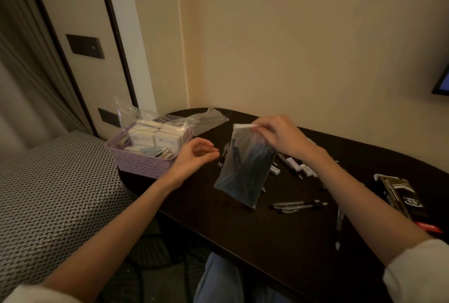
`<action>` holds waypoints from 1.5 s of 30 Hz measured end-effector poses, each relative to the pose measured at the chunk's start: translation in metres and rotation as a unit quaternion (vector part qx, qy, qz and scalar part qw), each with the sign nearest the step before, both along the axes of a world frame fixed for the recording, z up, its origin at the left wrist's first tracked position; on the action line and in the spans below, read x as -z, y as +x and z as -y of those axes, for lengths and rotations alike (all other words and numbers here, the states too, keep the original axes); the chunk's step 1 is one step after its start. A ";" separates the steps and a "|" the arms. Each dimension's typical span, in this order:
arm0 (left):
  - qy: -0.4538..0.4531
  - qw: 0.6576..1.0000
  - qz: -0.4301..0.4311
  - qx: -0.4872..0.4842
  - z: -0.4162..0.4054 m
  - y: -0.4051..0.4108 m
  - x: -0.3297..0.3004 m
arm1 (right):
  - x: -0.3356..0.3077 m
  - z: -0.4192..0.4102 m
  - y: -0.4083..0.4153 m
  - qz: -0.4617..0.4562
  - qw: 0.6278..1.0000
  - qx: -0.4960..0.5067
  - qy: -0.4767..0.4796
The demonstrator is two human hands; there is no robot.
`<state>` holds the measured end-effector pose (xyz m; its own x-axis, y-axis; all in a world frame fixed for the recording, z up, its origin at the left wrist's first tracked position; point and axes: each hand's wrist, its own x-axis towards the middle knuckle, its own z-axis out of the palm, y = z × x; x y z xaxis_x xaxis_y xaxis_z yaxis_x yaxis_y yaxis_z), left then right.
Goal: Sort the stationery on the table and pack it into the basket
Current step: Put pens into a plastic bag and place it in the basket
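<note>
My right hand pinches the top edge of a clear plastic bag filled with dark pens, holding it upright above the dark table. My left hand hovers between the bag and the basket, fingers loosely curled, holding nothing. The lilac lattice basket stands at the table's left end and holds white boxes and flat packets under loose clear plastic. Loose pens lie on the table below and right of the bag. More pens and small white items lie behind the bag.
An empty clear bag lies at the table's far edge by the wall. A dark opened carton and a red item sit at the right. A woven-pattern bed or seat adjoins the table on the left.
</note>
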<state>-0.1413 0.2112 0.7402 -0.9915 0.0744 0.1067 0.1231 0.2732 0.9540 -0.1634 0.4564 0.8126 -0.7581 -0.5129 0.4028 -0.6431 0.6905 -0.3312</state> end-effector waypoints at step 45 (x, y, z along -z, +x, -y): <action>-0.622 0.782 0.017 0.019 0.195 -0.078 -0.027 | 0.064 0.241 -0.044 0.165 0.972 0.166 -0.015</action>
<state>-0.2189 0.0162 0.7668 -0.9868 0.1294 -0.0975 0.1343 0.9899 -0.0452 -0.2070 0.2158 0.7484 -0.9702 -0.2106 0.1199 -0.2422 0.8287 -0.5045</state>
